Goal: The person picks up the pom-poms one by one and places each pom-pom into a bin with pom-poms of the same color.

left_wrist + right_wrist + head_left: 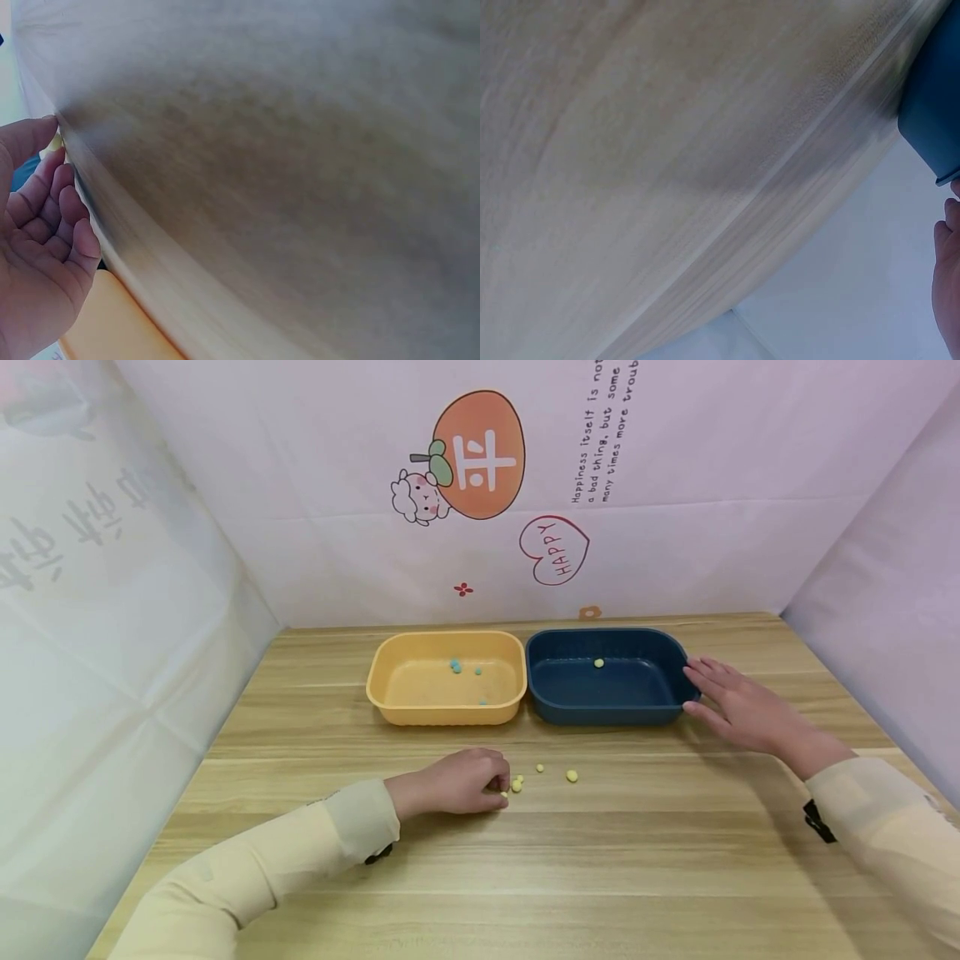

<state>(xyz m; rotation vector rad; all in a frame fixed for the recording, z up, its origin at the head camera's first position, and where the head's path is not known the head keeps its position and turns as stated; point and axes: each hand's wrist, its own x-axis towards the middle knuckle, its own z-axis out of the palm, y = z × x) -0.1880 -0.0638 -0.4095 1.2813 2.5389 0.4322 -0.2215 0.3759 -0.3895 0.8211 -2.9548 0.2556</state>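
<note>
My left hand point(465, 781) is low over the table with thumb and forefinger tips around a small pale-yellow ball point(55, 141); its other fingers are curled. Right by those fingertips lie more yellow balls point(517, 786), with one point(540, 768) farther off and a larger one point(572, 776) to the right. At the right end of a navy blue basin point(607, 716), my right hand point(742, 710) rests its nearly straight fingers against the rim, thumb near the front corner. Inside this basin is a single yellow ball point(598, 663). The right wrist view catches only the hand's edge.
A yellow-orange basin point(450, 717) stands left of the navy one, their sides meeting. Several small blue balls point(456, 667) lie in it. Behind the wood-grain table point(585, 877) hangs a printed white cloth point(330, 560), with more cloth at both sides.
</note>
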